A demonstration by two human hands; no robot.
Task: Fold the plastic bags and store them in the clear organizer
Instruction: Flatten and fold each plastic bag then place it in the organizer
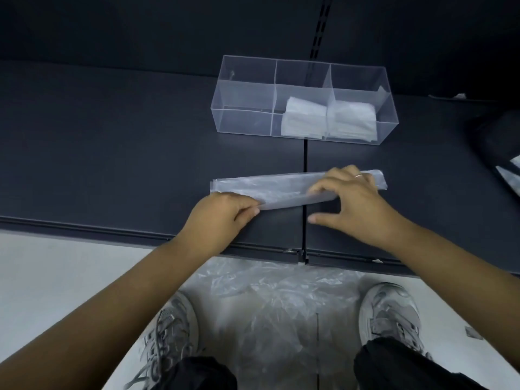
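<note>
Dark shelf [112, 150], bag strip [281, 187] under both hands [222, 212] [351, 198]

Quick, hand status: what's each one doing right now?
Left hand: closed, fingers pinching the near edge of the folded plastic bag.
Right hand: open, fingers pressing down on the same bag.

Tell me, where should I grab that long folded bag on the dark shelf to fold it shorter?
Probably its right short end, coming from the right. The folded bag lies flat as a long thin strip, left to right; the left hand pinches its near left edge and the right hand presses on it, so that end pokes out free.
</note>
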